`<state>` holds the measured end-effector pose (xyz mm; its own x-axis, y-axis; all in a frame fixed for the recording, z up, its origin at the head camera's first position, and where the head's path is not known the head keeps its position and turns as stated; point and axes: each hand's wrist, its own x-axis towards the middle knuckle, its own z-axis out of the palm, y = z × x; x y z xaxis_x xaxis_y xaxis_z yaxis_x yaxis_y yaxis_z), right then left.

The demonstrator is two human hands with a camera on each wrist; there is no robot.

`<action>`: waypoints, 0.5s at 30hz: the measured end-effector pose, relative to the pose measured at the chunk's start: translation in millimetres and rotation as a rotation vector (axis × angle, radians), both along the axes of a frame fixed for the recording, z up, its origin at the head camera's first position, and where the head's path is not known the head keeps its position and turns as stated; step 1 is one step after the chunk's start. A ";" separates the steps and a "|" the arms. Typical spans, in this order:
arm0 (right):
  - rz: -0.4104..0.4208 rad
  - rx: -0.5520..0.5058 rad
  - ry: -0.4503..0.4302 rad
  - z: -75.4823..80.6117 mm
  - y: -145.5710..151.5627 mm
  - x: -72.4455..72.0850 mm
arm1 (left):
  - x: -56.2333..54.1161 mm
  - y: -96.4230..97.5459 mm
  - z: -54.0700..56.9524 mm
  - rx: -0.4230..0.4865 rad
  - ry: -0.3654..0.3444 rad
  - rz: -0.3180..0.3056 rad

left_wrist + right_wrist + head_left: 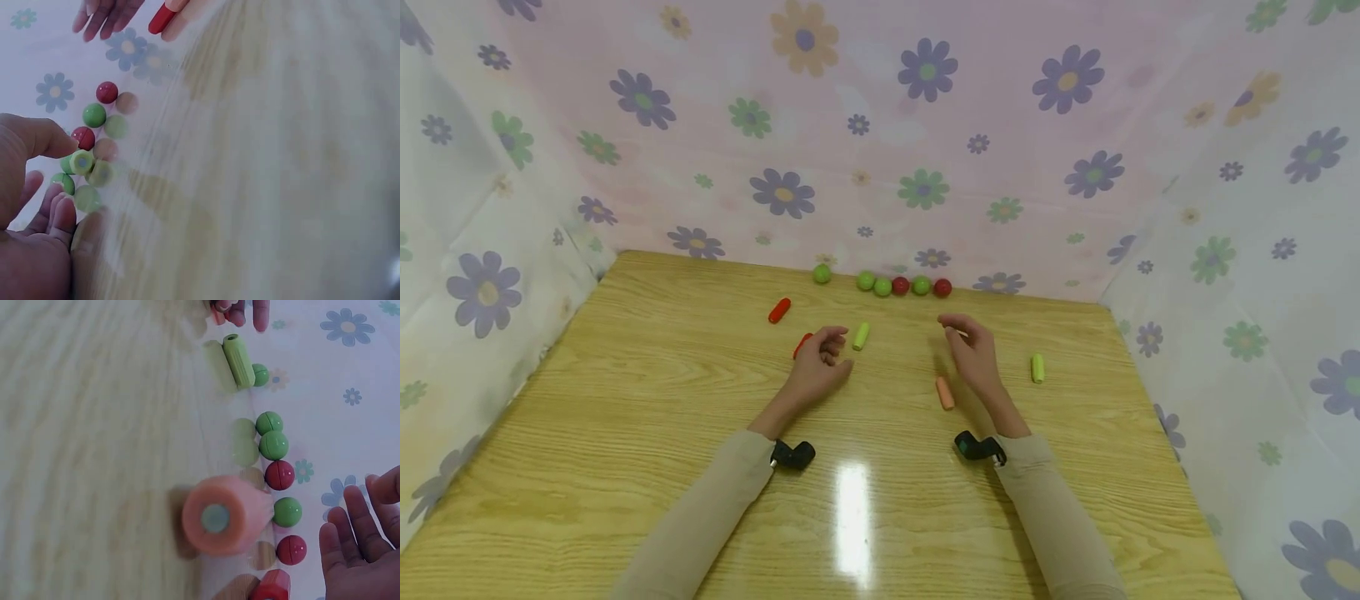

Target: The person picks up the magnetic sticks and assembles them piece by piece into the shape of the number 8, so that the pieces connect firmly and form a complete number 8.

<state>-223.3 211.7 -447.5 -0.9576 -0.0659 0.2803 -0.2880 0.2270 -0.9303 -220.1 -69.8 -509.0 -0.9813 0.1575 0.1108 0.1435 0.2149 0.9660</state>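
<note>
My left hand (823, 367) is over the left-middle of the table, fingers loosely bent, thumb apart, nothing gripped. Beneath it a short red stick (802, 343) is partly hidden. Just right of its fingertips lies a yellow-green stick (861, 337), seen end-on in the left wrist view. My right hand (976, 354) hovers with relaxed fingers and holds nothing. An orange-pink stick (945, 393) lies left of its wrist, its round end (215, 519) large in the right wrist view. Another red stick (272, 587) shows beyond that one; in the head view the right hand hides it.
Along the back edge sit green and red balls, a lone green one (822, 273) left of a row ending in a red one (942, 287). A red stick (780, 311) lies back left, a yellow-green stick (1037, 368) to the right. Flowered cloth (865, 150) encloses the glossy table (662, 400).
</note>
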 end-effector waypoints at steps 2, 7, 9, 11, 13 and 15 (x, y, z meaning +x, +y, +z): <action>-0.035 -0.028 -0.026 -5.6 -0.1 -9.2 | -3.3 1.3 0.1 0.005 0.017 0.008; -0.120 -0.124 -0.041 -24.3 1.4 -36.3 | -11.6 4.0 -1.2 -0.017 0.046 0.011; -0.153 -0.158 -0.034 -25.8 0.7 -44.6 | -15.2 5.0 -1.6 -0.040 0.052 0.008; -0.173 -0.192 -0.029 -25.6 0.6 -51.8 | -18.4 6.0 -1.2 -0.057 0.053 0.004; -0.187 -0.214 -0.028 -24.5 1.3 -58.8 | -22.0 7.2 -0.2 -0.060 0.049 0.002; -0.192 -0.221 -0.042 -22.9 2.8 -64.8 | -25.5 8.1 0.9 -0.054 0.037 0.005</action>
